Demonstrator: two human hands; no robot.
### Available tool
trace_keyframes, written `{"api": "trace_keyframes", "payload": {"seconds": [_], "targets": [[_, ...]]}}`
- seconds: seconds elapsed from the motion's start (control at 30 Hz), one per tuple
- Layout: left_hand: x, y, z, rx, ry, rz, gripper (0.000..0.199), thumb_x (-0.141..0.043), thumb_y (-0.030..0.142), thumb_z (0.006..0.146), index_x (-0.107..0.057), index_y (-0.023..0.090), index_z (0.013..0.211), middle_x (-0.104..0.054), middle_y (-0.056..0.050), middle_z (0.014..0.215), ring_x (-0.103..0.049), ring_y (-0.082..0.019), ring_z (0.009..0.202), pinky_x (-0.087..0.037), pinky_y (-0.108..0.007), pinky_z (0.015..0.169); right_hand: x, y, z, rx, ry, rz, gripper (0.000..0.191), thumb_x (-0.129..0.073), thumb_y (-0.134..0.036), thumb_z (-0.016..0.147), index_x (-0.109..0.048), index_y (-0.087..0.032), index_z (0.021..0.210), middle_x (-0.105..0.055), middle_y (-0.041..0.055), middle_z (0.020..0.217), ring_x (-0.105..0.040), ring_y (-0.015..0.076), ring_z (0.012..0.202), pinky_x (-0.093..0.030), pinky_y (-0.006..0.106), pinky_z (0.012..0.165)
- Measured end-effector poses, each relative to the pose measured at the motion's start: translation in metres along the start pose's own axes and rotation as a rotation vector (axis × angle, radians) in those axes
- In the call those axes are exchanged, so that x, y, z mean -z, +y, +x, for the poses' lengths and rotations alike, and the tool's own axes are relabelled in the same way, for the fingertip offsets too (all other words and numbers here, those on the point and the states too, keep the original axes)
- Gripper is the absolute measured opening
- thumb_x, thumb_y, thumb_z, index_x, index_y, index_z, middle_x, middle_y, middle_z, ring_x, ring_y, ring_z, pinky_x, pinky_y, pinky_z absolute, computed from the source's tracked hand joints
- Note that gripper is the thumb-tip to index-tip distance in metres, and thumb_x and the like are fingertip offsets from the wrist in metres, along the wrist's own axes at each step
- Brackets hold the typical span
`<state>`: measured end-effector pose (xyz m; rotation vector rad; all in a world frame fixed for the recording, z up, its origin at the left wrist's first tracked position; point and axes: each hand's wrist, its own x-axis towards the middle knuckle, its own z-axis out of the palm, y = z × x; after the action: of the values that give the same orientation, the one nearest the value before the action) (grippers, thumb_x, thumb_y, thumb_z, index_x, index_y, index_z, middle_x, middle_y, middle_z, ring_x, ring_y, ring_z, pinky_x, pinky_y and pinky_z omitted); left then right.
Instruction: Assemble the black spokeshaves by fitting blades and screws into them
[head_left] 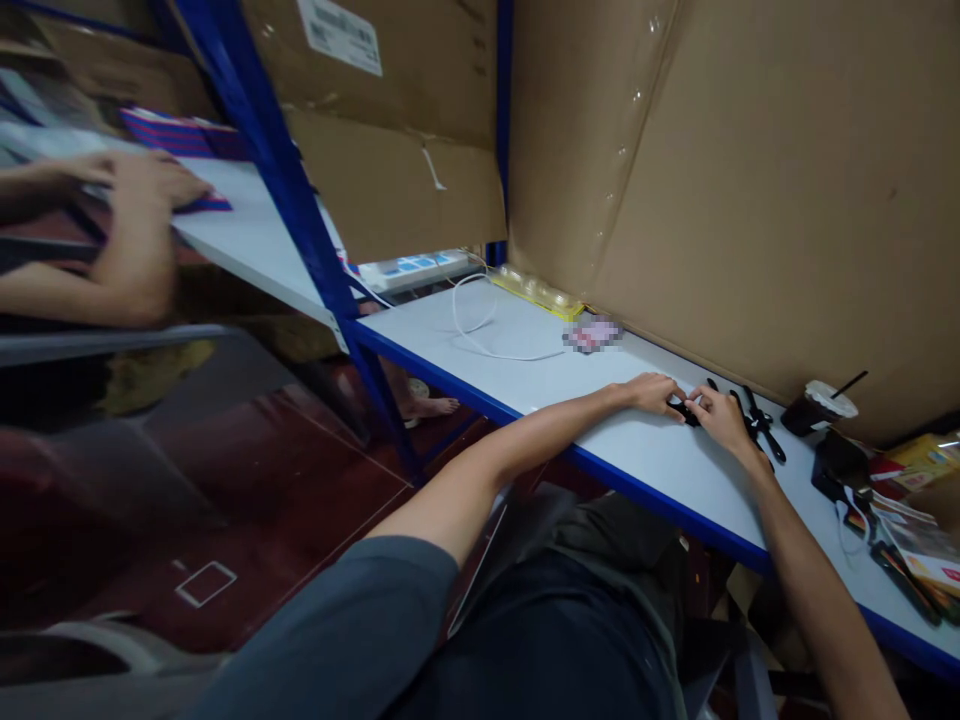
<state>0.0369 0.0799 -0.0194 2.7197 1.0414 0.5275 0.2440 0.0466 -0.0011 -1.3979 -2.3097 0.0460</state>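
On the white tabletop (517, 372), my left hand (654, 392) has its fingers curled on a small black part (684, 410). From the other side, the fingertips of my right hand (720, 415) pinch the same part. My fingers cover much of it, so its exact kind does not show. Just beyond and beside my right hand lie several slim black pieces (763, 425), some crossing one another. They look like plastic, with narrow arms.
A dark drink cup (817, 405) with a straw stands at right, near a black box (838, 465) and packets. A white cable (495, 352) curves across the left side. Cardboard (735, 180) walls the back. Another person's arms (139, 220) rest at a neighbouring table.
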Motion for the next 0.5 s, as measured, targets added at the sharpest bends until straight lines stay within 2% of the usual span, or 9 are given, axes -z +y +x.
{"api": "trace_keyframes", "payload": {"seconds": [0.23, 0.5], "targets": [[0.0, -0.001, -0.003, -0.015, -0.005, 0.016, 0.051, -0.065, 0.062, 0.086, -0.072, 0.029, 0.125, -0.075, -0.005, 0.1, -0.069, -0.024, 0.091, -0.039, -0.027, 0.067, 0.005, 0.004, 0.003, -0.021, -0.027, 0.004, 0.024, -0.055, -0.04, 0.086, -0.069, -0.021, 0.087, -0.064, 0.001, 0.061, -0.053, 0.0174, 0.057, -0.036, 0.027, 0.06], [-0.001, 0.002, -0.006, 0.01, 0.006, -0.002, 0.051, -0.065, 0.06, 0.087, -0.071, 0.027, 0.125, -0.074, -0.006, 0.1, -0.067, -0.025, 0.093, -0.04, -0.028, 0.07, 0.008, -0.007, 0.002, -0.02, -0.08, -0.058, 0.022, -0.056, -0.034, 0.087, -0.071, -0.021, 0.094, -0.064, 0.0003, 0.064, -0.052, 0.0172, 0.058, -0.035, 0.028, 0.061]]}}
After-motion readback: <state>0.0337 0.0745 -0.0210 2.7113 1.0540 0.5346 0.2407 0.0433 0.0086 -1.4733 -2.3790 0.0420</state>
